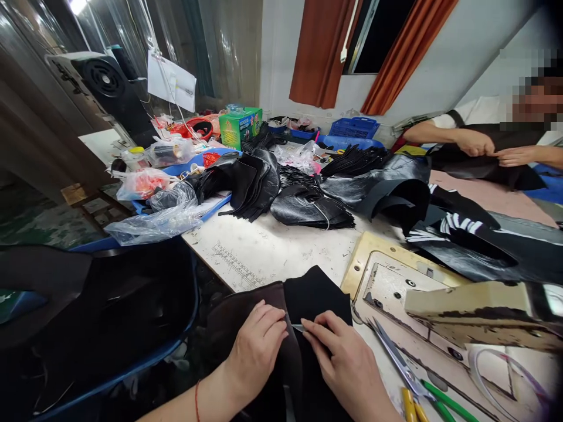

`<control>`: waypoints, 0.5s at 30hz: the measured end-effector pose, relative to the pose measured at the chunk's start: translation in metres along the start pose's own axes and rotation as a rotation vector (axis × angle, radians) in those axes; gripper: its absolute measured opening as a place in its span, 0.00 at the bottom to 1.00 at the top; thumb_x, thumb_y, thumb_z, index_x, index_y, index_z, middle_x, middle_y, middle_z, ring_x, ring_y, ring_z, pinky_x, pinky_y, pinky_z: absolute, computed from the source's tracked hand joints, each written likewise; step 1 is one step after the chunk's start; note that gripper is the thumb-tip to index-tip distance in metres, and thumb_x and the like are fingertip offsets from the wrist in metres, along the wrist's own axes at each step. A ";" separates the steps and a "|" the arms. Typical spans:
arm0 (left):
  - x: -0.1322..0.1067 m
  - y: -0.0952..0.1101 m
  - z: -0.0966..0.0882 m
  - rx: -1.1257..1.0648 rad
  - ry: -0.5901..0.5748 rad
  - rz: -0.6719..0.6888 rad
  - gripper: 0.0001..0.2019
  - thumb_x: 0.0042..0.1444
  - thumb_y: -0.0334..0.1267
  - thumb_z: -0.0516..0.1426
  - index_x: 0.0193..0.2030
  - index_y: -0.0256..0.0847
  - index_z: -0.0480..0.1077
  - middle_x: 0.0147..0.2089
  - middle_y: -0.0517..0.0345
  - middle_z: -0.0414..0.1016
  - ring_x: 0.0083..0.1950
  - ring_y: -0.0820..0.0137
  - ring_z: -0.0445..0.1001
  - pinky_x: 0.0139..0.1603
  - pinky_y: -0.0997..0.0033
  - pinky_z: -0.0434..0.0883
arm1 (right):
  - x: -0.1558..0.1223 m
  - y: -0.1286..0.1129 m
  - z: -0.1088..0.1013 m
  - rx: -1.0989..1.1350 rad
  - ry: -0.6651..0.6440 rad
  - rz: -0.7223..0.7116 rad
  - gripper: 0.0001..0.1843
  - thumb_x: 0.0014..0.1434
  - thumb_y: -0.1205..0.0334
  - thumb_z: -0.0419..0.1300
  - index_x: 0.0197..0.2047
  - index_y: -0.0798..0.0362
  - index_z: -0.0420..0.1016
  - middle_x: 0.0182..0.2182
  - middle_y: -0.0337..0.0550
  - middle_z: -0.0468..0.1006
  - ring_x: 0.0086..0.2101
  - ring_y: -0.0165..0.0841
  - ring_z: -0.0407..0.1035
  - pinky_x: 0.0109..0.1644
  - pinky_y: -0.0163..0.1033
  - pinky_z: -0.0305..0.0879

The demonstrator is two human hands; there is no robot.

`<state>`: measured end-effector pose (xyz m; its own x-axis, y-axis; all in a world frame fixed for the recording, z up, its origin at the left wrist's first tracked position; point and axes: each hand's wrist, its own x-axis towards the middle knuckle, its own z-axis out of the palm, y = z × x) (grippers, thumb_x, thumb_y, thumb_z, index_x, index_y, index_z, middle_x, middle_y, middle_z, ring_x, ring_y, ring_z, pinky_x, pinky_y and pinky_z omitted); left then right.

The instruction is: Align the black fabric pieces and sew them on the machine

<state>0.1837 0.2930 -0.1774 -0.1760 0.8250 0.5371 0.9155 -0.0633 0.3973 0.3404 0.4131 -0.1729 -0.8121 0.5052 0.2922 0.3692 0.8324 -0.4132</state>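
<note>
In the head view my left hand (259, 340) has its fingers closed on the edge of a black leather piece (250, 302), near a seam. My right hand (343, 351), fingers pinched, grips the same piece just to the right. A thin pale strip (298, 327) shows at the fold between the fingertips. The part under my palms and the pinched edges is hidden. Right of my right hand lie scissors with green handles (407, 375), with a yellow-handled tool (413, 404) beside them.
A sewing machine (475, 313) stands at the right. Stacked black pieces (303, 208) lie across the white table (264, 252). A blue tub (193, 293) with black material is at the left. A person's hands (475, 143) hold dark material at the upper right.
</note>
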 end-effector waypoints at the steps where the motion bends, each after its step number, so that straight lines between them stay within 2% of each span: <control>1: 0.001 0.000 -0.001 -0.025 -0.016 -0.021 0.10 0.62 0.23 0.50 0.43 0.36 0.71 0.45 0.51 0.77 0.48 0.65 0.75 0.61 0.54 0.72 | 0.001 0.000 0.000 -0.018 -0.004 0.004 0.12 0.69 0.61 0.51 0.45 0.49 0.76 0.34 0.43 0.71 0.30 0.37 0.69 0.30 0.41 0.65; 7: 0.004 0.001 -0.003 -0.104 -0.064 -0.057 0.10 0.62 0.23 0.50 0.41 0.37 0.71 0.42 0.54 0.75 0.46 0.66 0.73 0.61 0.52 0.70 | 0.002 -0.003 0.000 -0.017 -0.036 -0.017 0.14 0.69 0.60 0.50 0.44 0.48 0.77 0.33 0.42 0.71 0.29 0.36 0.69 0.30 0.42 0.65; 9: 0.005 0.001 -0.003 -0.119 -0.079 -0.076 0.10 0.62 0.23 0.51 0.39 0.38 0.70 0.41 0.54 0.75 0.45 0.66 0.73 0.60 0.51 0.69 | 0.003 -0.004 0.000 0.054 -0.035 0.029 0.13 0.69 0.59 0.50 0.44 0.47 0.77 0.34 0.41 0.71 0.30 0.35 0.69 0.30 0.40 0.66; 13: 0.012 0.001 -0.008 -0.129 -0.134 -0.144 0.07 0.58 0.23 0.54 0.36 0.38 0.67 0.37 0.55 0.73 0.41 0.64 0.70 0.47 0.56 0.72 | 0.006 -0.003 -0.003 0.261 -0.109 0.197 0.13 0.69 0.54 0.51 0.44 0.44 0.76 0.35 0.38 0.70 0.32 0.33 0.70 0.33 0.39 0.66; 15: 0.019 -0.001 -0.012 -0.112 -0.191 -0.140 0.11 0.57 0.22 0.56 0.44 0.39 0.69 0.39 0.55 0.72 0.41 0.64 0.69 0.43 0.58 0.71 | 0.008 -0.002 -0.004 0.313 -0.164 0.231 0.13 0.69 0.53 0.51 0.45 0.44 0.76 0.36 0.38 0.70 0.33 0.34 0.70 0.35 0.41 0.66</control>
<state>0.1752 0.3019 -0.1580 -0.2172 0.9203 0.3253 0.8396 0.0061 0.5432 0.3349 0.4166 -0.1659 -0.7943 0.6067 0.0304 0.4157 0.5794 -0.7011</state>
